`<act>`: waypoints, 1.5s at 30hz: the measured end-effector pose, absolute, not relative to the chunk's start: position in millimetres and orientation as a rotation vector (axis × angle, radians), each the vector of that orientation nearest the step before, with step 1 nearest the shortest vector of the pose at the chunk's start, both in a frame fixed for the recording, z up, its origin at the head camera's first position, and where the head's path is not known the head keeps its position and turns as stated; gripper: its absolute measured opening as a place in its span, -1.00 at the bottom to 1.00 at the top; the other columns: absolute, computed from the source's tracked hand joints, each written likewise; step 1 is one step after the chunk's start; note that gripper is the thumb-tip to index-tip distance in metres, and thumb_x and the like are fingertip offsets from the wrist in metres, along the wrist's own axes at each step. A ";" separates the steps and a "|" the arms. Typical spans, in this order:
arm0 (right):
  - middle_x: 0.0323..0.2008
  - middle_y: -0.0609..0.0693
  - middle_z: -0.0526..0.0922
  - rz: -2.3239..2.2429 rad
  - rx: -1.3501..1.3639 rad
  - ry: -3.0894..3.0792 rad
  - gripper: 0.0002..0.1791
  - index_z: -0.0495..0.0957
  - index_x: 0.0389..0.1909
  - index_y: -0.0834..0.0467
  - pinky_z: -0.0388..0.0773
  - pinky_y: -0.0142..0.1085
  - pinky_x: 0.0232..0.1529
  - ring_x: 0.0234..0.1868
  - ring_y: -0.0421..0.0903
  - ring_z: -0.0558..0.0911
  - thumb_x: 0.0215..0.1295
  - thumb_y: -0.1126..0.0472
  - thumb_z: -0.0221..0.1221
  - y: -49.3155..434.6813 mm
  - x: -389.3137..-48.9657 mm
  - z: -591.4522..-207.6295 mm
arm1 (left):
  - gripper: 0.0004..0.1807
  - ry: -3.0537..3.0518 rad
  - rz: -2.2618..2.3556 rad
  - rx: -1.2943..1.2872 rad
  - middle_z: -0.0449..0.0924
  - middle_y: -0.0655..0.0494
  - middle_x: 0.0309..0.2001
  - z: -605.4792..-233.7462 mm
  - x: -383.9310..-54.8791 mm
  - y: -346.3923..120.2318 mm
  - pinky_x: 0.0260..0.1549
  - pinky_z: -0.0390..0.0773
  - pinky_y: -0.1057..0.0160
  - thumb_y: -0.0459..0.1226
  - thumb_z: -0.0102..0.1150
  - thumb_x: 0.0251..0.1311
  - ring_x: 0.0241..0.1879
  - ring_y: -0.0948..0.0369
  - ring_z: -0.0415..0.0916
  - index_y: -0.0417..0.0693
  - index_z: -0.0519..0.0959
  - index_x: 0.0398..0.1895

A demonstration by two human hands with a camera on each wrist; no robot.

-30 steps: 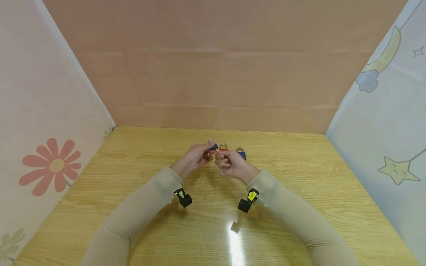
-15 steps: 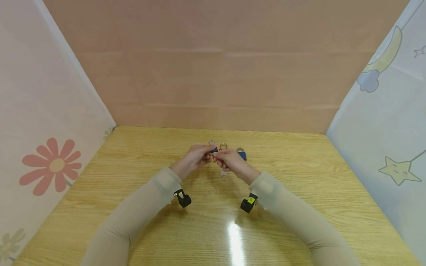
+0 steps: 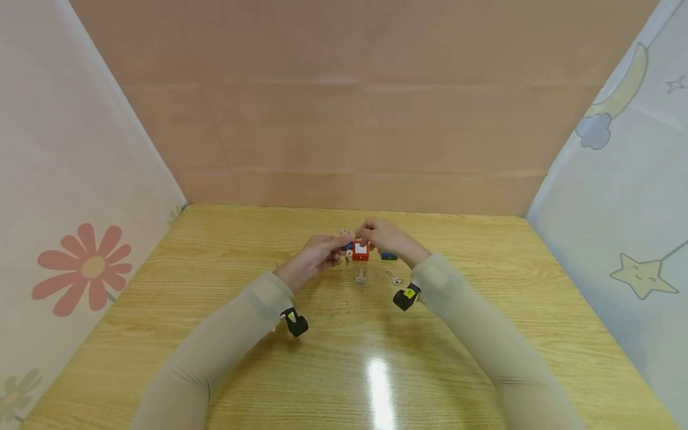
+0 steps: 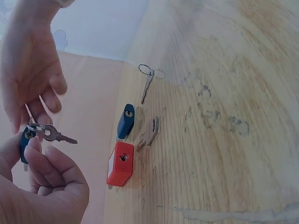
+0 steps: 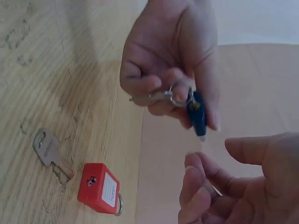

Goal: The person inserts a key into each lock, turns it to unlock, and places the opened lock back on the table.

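Note:
My left hand (image 3: 322, 252) pinches a small blue padlock (image 5: 196, 114) between thumb and fingers, above the table. A key sits in its keyhole, and a ring on it carries a second key (image 4: 59, 136) that hangs free. The padlock's shackle (image 3: 345, 232) points away from me. Close to that shackle is my right hand (image 3: 386, 236), its thumb and bent fingers apart in the right wrist view, with nothing between them. On the table just past the hands stands a red padlock (image 5: 98, 186) with a white label and a metal shackle.
Another blue padlock (image 4: 126, 121) lies to the right of the red one. A broad flat key (image 5: 49, 151) lies nearer me, and a ringed key (image 3: 395, 279) sits right of it. A plain backdrop (image 3: 355, 119) rises behind the wooden table (image 3: 242, 382).
My right hand has left the near end of the held padlock and moved up and right to its shackle side. The red padlock's body and the keys on the table have come into view.

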State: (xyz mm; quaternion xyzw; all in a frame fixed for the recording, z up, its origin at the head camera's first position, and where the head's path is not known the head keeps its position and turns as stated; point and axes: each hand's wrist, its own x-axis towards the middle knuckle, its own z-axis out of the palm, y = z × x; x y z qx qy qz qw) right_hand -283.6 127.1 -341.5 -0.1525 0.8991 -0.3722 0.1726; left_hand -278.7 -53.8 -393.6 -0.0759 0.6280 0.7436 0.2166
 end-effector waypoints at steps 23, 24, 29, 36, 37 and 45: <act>-0.27 -0.08 0.57 -1.392 -0.257 2.233 -0.60 0.51 0.12 0.31 0.40 0.04 0.11 -0.26 -0.08 0.45 0.46 0.11 0.04 120.8 -307.6 -359.7 | -0.78 1.775 1.994 -0.171 0.51 0.17 -0.60 -398.4 -275.6 -46.6 -0.36 0.51 0.30 -0.13 0.28 0.23 -0.64 0.34 0.35 -0.10 0.60 -0.38; -0.29 -0.10 0.57 -1.391 -0.258 2.237 -0.60 0.51 0.13 0.32 0.41 0.02 0.09 -0.27 -0.09 0.44 0.46 0.11 0.05 120.5 -307.7 -359.2 | -0.78 1.770 1.999 -0.173 0.50 0.17 -0.60 -398.2 -275.5 -46.5 -0.37 0.51 0.32 -0.13 0.28 0.23 -0.64 0.34 0.34 -0.10 0.59 -0.38; -0.38 -0.11 0.55 -1.427 -0.236 2.220 -0.65 0.49 0.08 0.32 0.44 -0.21 -0.23 -0.41 -0.14 0.38 0.47 0.15 0.03 117.8 -308.1 -358.3 | -0.80 1.750 2.015 -0.192 0.48 0.18 -0.63 -397.7 -275.7 -46.2 -0.48 0.48 0.38 -0.16 0.27 0.24 -0.66 0.35 0.33 -0.11 0.58 -0.41; -0.42 -0.10 0.50 -1.445 -0.246 2.249 -0.69 0.50 0.04 0.35 0.31 -0.40 -0.50 -0.59 -0.20 0.27 0.47 0.22 0.00 114.0 -307.5 -357.6 | -0.80 1.739 2.040 -0.243 0.48 0.20 -0.65 -398.4 -277.7 -47.5 -0.43 0.55 0.34 -0.15 0.31 0.20 -0.67 0.35 0.36 -0.07 0.59 -0.43; -0.41 -0.10 0.51 -1.437 -0.253 2.257 -0.68 0.50 0.06 0.37 0.31 -0.41 -0.50 -0.59 -0.20 0.27 0.48 0.22 -0.01 114.2 -307.3 -357.5 | -0.80 1.740 2.043 -0.249 0.48 0.20 -0.65 -398.1 -277.6 -47.9 -0.43 0.55 0.34 -0.16 0.32 0.20 -0.67 0.35 0.36 -0.08 0.59 -0.43; -0.51 -0.08 0.45 -1.434 -0.447 2.134 -0.57 0.40 0.20 0.45 0.35 -0.25 -0.30 -0.51 -0.18 0.31 0.54 0.21 -0.12 126.5 -315.1 -362.8 | -0.79 1.721 2.066 -0.254 0.50 0.18 -0.63 -395.7 -277.0 -49.9 -0.46 0.56 0.36 -0.16 0.31 0.21 -0.66 0.35 0.37 -0.12 0.58 -0.40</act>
